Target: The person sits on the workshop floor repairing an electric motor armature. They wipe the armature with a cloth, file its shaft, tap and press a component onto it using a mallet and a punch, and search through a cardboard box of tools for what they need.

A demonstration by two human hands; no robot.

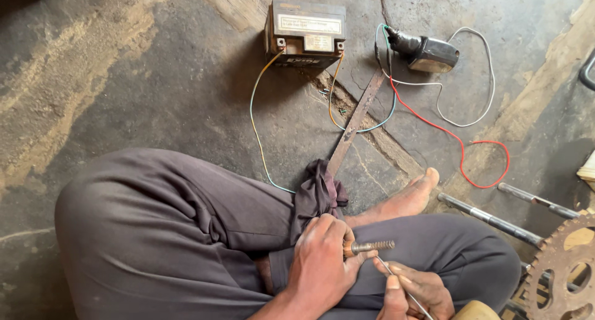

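My left hand (pixel 322 261) is closed around a small part with a threaded metal shaft (pixel 372 246) sticking out to the right, and it also bunches a dark cloth (pixel 317 193). My right hand (pixel 412 292) pinches a thin metal rod (pixel 387 269) whose tip touches the threaded shaft from below. Both hands rest over my crossed legs in dark trousers (pixel 173 233).
On the cracked concrete floor lie a black battery (pixel 305 34) with yellow and green wires, a black coil unit (pixel 427 50) with red, white and green wires, and a flat rusty metal strip (pixel 354 123). Metal rods (pixel 489 219) and a rusty sprocket (pixel 564 270) are at the right.
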